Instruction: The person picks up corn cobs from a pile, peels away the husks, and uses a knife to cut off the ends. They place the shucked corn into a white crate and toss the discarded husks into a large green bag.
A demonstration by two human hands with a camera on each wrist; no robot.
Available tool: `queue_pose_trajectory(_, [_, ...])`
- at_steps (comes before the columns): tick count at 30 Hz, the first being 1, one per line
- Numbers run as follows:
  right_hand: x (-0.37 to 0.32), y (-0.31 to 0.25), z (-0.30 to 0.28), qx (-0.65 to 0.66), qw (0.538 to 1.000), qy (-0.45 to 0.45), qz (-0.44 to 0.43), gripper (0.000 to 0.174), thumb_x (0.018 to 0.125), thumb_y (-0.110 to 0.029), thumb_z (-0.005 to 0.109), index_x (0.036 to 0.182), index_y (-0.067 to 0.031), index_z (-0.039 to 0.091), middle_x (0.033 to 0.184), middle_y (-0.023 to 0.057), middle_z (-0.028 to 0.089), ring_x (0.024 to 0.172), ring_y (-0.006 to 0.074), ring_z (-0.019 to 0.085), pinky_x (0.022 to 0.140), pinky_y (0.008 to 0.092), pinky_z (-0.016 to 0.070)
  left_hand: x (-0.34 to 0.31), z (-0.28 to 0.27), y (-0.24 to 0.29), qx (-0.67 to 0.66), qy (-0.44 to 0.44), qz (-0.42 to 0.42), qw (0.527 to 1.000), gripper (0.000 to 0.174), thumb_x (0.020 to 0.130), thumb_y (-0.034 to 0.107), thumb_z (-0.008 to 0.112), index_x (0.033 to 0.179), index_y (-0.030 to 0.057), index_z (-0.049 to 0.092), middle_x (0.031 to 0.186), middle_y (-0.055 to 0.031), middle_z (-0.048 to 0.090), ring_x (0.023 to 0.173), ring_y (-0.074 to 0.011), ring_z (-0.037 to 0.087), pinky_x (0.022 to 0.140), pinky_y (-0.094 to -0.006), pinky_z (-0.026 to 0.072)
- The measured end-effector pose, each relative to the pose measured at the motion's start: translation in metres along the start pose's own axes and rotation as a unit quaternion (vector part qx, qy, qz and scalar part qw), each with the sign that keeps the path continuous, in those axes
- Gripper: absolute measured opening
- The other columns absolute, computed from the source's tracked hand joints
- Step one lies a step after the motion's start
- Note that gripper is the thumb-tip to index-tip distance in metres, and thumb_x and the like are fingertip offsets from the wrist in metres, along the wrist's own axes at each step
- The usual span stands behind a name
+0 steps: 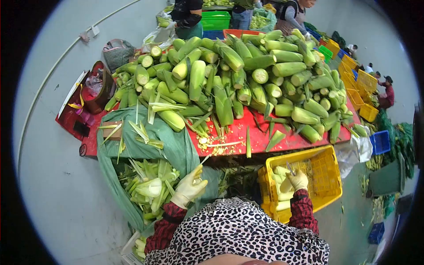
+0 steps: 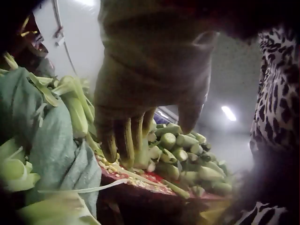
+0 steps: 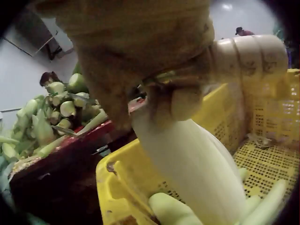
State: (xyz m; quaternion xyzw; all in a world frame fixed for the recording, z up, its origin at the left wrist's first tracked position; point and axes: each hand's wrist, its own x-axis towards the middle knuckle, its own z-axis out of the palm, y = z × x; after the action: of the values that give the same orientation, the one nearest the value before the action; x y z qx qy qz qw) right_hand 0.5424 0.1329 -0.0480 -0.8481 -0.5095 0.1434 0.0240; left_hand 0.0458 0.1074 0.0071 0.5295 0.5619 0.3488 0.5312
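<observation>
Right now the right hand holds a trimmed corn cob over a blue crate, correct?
No, the crate is yellow, not blue: in the right wrist view the right hand holds the trimmed corn cob over a yellow crate.

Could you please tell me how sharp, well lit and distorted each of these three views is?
Head view: corn pile sharp, evenly lit, fisheye-bent, black corners. Left wrist: dim, backlit left hand blurred, ceiling lamp glaring. Right wrist: right hand out of focus, cob in its grip soft, crate clearer.
</observation>
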Motion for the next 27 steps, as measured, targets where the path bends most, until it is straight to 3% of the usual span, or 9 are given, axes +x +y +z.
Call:
queue_pose_trajectory(6, [0.061,-0.15,-0.027,0.285,0.933,0.026,-0.22,0.056,0.079,-0.041,0.073,0.122,-0.0063,0.061,0.108,0.0167,0.068,0.098,0.0291,0.067,0.086,0.0363,0.0518,0.013,0.006,0.001,0.017,0.068,-0.046,0.996,0.072,0.082,0.022,0.072,0.143,0.0044,0.04,0.13,-0.0224,0.055,0.115,-0.0246,0.058,0.097,-0.0339,0.0456])
queue_pose_trajectory(10, [0.109,-0.282,-0.008,0.23,0.909,-0.01,-0.349,0.081,0.075,-0.059,0.07,0.134,-0.0055,0.051,0.115,0.02,0.065,0.106,0.0328,0.063,0.09,0.0388,0.0495,0.02,0.023,0.01,0.005,0.087,-0.024,0.996,0.072,0.084,0.022,0.072,0.144,0.0051,0.038,0.13,-0.0217,0.054,0.117,-0.0254,0.056,0.097,-0.0355,0.0452])
queue_pose_trajectory(15, [0.121,-0.387,-0.012,0.089,0.947,-0.115,-0.286,0.121,0.069,-0.065,0.071,0.149,0.003,0.011,0.108,0.0213,0.067,0.096,0.0328,0.067,0.082,0.0385,0.0526,0.007,0.034,0.019,-0.02,0.138,-0.065,0.988,0.07,0.084,0.023,0.071,0.144,0.0054,0.039,0.128,-0.0196,0.056,0.114,-0.0239,0.057,0.097,-0.0335,0.0457])
queue_pose_trajectory(18, [0.132,-0.391,0.005,0.108,0.95,-0.108,-0.271,0.124,0.068,-0.067,0.07,0.149,0.0047,0.009,0.11,0.0244,0.065,0.099,0.0372,0.065,0.083,0.0383,0.0519,0.0,0.036,0.006,-0.004,0.163,-0.08,0.983,0.068,0.085,0.023,0.071,0.143,0.0059,0.04,0.127,-0.0178,0.058,0.111,-0.0221,0.059,0.095,-0.0321,0.0465])
queue_pose_trajectory(19, [0.128,-0.39,-0.002,0.124,0.951,-0.093,-0.269,0.11,0.069,-0.057,0.075,0.144,0.0066,0.026,0.111,0.0211,0.067,0.098,0.0328,0.066,0.084,0.0369,0.0519,0.0,0.038,0.006,-0.004,0.164,-0.084,0.983,0.068,0.085,0.023,0.071,0.143,0.0061,0.04,0.127,-0.0174,0.058,0.111,-0.0217,0.059,0.095,-0.0318,0.0468])
queue_pose_trajectory(22, [0.159,-0.376,0.038,0.347,0.851,-0.168,-0.355,0.079,0.076,-0.044,0.075,0.13,0.007,0.048,0.111,0.0184,0.067,0.098,0.0256,0.067,0.087,0.0361,0.0512,0.002,0.041,0.015,-0.035,0.169,-0.075,0.982,0.063,0.087,0.02,0.069,0.142,0.0057,0.042,0.126,-0.0165,0.059,0.109,-0.0206,0.06,0.093,-0.0308,0.0478])
queue_pose_trajectory(23, [0.165,-0.371,0.065,0.519,0.743,-0.252,-0.34,0.059,0.077,-0.042,0.074,0.114,0.0024,0.06,0.095,0.0101,0.07,0.076,0.022,0.068,0.067,0.0335,0.0545,0.006,0.038,0.02,-0.048,0.17,-0.067,0.982,0.061,0.088,0.019,0.068,0.142,0.0055,0.042,0.125,-0.0162,0.059,0.108,-0.0202,0.06,0.092,-0.0305,0.0481])
queue_pose_trajectory(24, [0.134,-0.357,0.014,0.498,0.743,-0.4,-0.202,0.043,0.084,-0.037,0.069,0.106,-0.0006,0.062,0.079,0.0051,0.067,0.054,0.0143,0.061,0.047,0.0268,0.0478,0.011,0.034,0.023,-0.112,0.177,-0.063,0.976,0.058,0.089,0.018,0.066,0.141,0.0038,0.043,0.125,-0.0167,0.059,0.11,-0.0206,0.06,0.093,-0.0308,0.0477])
queue_pose_trajectory(27, [0.113,-0.334,0.031,0.624,0.54,-0.531,-0.191,0.035,0.092,-0.038,0.06,0.103,-0.0046,0.062,0.075,0.0023,0.065,0.049,0.0116,0.057,0.042,0.0246,0.0433,0.03,0.022,0.028,-0.259,0.201,-0.007,0.945,0.048,0.096,0.02,0.056,0.139,0.0011,0.043,0.122,-0.0173,0.061,0.11,-0.0235,0.06,0.096,-0.0331,0.0473])
